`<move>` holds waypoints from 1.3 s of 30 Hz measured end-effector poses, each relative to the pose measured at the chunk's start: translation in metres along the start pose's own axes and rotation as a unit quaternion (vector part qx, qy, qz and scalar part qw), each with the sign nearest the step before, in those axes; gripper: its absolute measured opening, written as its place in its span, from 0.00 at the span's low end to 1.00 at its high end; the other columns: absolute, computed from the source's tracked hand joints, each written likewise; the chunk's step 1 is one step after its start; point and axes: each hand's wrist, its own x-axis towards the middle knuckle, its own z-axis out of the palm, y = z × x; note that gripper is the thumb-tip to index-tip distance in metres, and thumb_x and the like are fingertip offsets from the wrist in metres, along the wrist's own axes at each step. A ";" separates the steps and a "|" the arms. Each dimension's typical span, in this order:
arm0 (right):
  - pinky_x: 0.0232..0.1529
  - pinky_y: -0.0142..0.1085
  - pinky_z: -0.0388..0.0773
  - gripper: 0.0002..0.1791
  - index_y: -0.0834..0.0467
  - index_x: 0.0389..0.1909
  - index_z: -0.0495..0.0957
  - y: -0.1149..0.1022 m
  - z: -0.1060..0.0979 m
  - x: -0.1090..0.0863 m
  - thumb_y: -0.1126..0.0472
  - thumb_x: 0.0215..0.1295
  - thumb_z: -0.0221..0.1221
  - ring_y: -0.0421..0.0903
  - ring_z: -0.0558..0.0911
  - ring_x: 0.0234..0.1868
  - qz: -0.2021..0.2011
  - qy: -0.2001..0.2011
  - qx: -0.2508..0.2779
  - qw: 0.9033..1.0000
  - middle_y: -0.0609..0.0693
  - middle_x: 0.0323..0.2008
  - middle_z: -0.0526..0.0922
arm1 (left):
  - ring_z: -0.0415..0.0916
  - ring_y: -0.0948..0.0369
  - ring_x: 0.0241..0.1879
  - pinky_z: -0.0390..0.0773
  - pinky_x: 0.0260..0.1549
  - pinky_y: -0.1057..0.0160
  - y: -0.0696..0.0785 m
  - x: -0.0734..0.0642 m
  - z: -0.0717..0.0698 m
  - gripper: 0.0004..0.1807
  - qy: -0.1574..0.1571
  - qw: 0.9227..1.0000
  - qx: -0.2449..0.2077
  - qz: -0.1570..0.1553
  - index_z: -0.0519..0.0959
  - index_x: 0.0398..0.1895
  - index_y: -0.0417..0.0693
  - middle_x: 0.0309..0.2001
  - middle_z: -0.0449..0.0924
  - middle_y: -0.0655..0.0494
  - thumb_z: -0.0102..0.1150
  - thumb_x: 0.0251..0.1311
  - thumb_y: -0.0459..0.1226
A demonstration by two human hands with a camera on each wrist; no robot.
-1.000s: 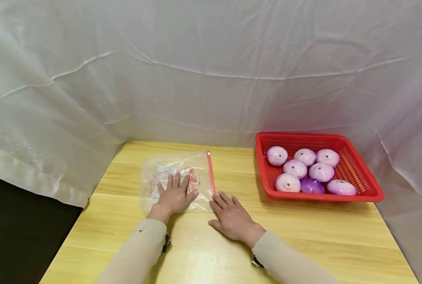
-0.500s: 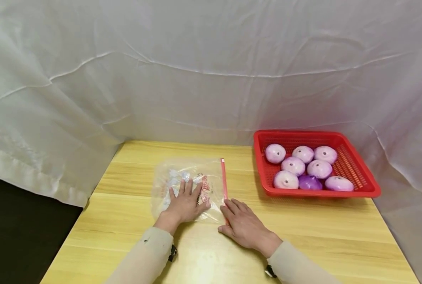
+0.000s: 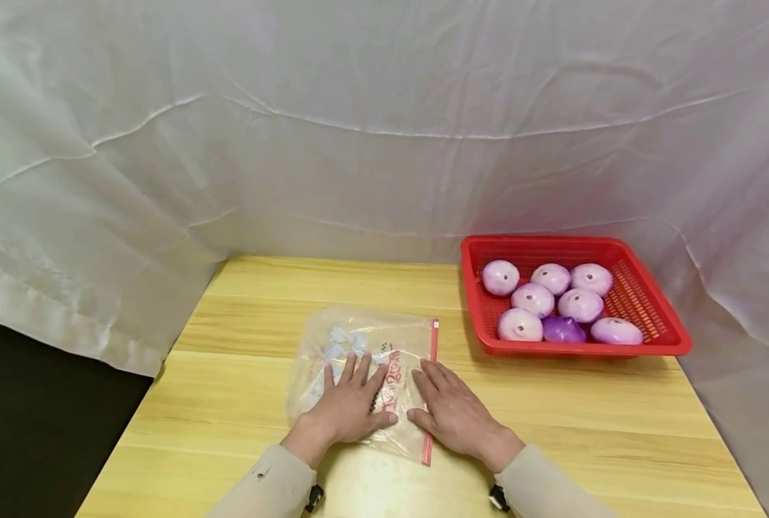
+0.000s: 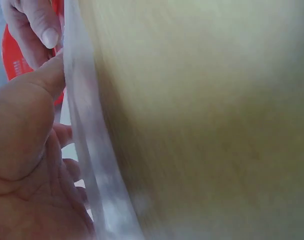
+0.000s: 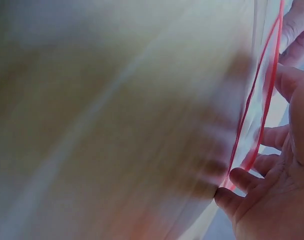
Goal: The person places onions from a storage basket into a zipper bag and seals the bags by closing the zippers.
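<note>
- The left hand (image 3: 350, 409) rests on a clear plastic bag (image 3: 397, 344), its fingers spread and straight; it grips nothing, only lies on the film.
- The right hand (image 3: 457, 411) lies at the bag's right side, its straightened fingers touching the edge across the red strip (image 3: 434, 344); its hold is loose, with the fingers unclenched.
- The bag lies on the wooden table (image 3: 229, 410) in front of the person, left of the basket and apart from it. Red lettering and pale blue patches show on it.
- In the right wrist view the red edging appears as two lines, parted along the middle.
- The red plastic basket (image 3: 646, 306) stands at the table's far right, holding eight purple onions (image 3: 581, 306); one is darker, with a pointed top.
- Pale sleeves (image 3: 264, 483) cover both forearms, and a black band (image 3: 314, 498) shows at each cuff.
- Creased grey-white cloth (image 3: 384, 180) hangs behind the table.
</note>
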 end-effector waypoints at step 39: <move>0.65 0.63 0.74 0.33 0.66 0.70 0.71 0.009 -0.006 -0.025 0.50 0.74 0.62 0.66 0.74 0.69 0.072 0.135 -0.005 0.988 0.66 0.69 0.74 | 0.75 0.52 0.42 0.73 0.46 0.47 0.086 0.066 -0.011 0.18 0.178 0.965 0.188 -0.044 0.81 0.40 0.49 0.34 0.78 0.55 0.59 0.68 0.54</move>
